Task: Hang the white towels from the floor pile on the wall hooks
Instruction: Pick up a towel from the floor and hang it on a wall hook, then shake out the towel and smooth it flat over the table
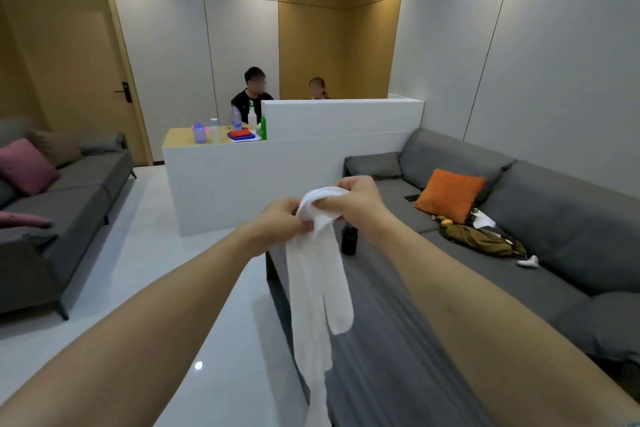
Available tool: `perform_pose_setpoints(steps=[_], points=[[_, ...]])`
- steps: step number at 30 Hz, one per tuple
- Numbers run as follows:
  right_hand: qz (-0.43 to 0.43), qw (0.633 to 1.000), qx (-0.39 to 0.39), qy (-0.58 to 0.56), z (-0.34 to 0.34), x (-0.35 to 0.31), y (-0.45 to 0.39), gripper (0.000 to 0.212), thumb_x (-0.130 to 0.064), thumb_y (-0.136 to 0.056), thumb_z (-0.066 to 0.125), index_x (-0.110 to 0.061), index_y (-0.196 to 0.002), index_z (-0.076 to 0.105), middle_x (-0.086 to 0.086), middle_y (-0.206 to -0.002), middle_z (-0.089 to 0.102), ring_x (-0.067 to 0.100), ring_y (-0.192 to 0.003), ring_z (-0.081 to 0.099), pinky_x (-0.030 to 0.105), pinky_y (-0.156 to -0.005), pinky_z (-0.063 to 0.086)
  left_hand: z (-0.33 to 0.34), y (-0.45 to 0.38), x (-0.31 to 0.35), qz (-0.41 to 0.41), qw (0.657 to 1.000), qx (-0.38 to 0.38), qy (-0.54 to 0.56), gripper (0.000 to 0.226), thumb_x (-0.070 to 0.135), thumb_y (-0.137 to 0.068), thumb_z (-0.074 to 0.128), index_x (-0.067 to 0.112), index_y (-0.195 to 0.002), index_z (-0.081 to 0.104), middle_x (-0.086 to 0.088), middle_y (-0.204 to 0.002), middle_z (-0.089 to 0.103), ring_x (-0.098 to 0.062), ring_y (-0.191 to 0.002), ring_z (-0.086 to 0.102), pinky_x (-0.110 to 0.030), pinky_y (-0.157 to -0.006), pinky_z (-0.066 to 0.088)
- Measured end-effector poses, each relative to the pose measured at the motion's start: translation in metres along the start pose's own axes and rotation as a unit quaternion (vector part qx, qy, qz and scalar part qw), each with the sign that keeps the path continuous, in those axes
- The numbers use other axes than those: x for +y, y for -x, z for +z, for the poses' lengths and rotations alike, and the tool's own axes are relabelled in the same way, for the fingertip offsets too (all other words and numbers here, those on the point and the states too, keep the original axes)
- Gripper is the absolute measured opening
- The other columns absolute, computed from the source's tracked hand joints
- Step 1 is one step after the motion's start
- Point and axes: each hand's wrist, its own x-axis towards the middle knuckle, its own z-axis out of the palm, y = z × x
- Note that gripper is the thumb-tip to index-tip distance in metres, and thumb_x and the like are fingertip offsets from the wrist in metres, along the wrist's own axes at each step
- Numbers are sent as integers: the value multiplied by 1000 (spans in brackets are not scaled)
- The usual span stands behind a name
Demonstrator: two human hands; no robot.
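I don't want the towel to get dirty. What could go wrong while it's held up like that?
Both hands, the left hand and the right hand, grip only the top of the white towel. Its long end hangs low, so it might drag on the floor or get stepped on. It could also brush the dark bottle just behind it and knock it over.

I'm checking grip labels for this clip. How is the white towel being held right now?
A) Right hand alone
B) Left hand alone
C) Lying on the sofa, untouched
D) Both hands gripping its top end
D: the left hand and right hand both grip the bunched top of the white towel, which hangs down between the forearms.
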Motion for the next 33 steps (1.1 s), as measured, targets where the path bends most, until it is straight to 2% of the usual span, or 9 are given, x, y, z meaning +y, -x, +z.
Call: perform_pose_setpoints(steps=[4, 8, 11, 13, 18, 21, 26, 29, 33], points=[[-1, 1000, 17, -15, -29, 12, -23, 31, -3, -62, 87, 1, -85, 66, 15, -78, 68, 26, -73, 69, 43, -67, 60, 24, -39, 24, 21, 1000, -7, 13, 17, 15, -90, 65, 20, -106, 71, -6, -101, 72, -22, -93, 69, -39, -81, 60], [23, 998, 42, -47, -62, 30, -58, 50, -19, -58, 88, 0, -99, 66, 17, -92, 71, 28, -83, 71, 40, -70, 58, 33, -93, 41, 43, 997, 19, 65, 14, 19, -94, 61, 17, -103, 71, -7, -99, 72, -20, -89, 69, -37, -72, 60], [27, 999, 37, -29, -79, 44, -91, 51, -32, -65, 74, 5, -99, 67, 22, -90, 71, 26, -79, 68, 40, -69, 54, 35, -134, 52, 45, 993, 38, 100, 19, 18, -86, 58, 7, -97, 68, -13, -92, 70, -25, -85, 66, -45, -80, 58], [28, 998, 51, -24, -90, 52, -114, 49, -33, -75, 68, 11, -95, 64, 19, -78, 63, 23, -75, 59, 38, -66, 48, 37, -162, 58, 37, 994, 31, 102, 26, 22, -77, 58, 3, -94, 63, -9, -84, 65, -24, -82, 60, -41, -75, 55], [23, 999, 13, 30, -116, 58, -165, 39, -33, -83, 66, 6, -86, 64, 19, -78, 68, 25, -70, 63, 40, -63, 52, 41, -209, 81, 62, 992, -44, 105, 26, 34, -84, 76, 19, -106, 72, -2, -96, 75, -16, -86, 73, -31, -74, 60], [-3, 998, -28, 64, -131, 62, -185, 50, -43, -83, 70, 4, -72, 58, 10, -64, 52, 17, -58, 53, 32, -54, 42, 45, -230, 86, 68, 992, 57, 89, 11, 28, -87, 74, 19, -93, 75, 1, -82, 76, -9, -71, 71, -22, -62, 58], [-9, 983, -134, 126, -166, 84, -224, 28, -31, -73, 86, -7, -83, 76, 13, -84, 75, 22, -74, 73, 37, -68, 60, 35, -264, 83, 52, 970, 212, 106, 6, 28, -91, 68, 26, -94, 72, 3, -92, 72, -15, -88, 67, -28, -72, 53], [-6, 968, -141, 207, -187, 106, -257, 31, -29, -72, 85, 0, -77, 74, 18, -77, 71, 25, -68, 68, 40, -65, 56, 16, -280, 76, 54, 948, 298, 93, 12, 33, -90, 65, 26, -95, 74, 1, -96, 72, -20, -96, 66, -37, -85, 55], [-2, 968, -99, 231, -211, 123, -305, 41, -32, -70, 85, 6, -72, 70, 10, -66, 60, 21, -63, 57, 32, -59, 43, -10, -301, 57, 43, 930, 361, 56, 14, 31, -94, 61, 24, -95, 73, 0, -94, 69, -19, -90, 61, -34, -78, 53]])
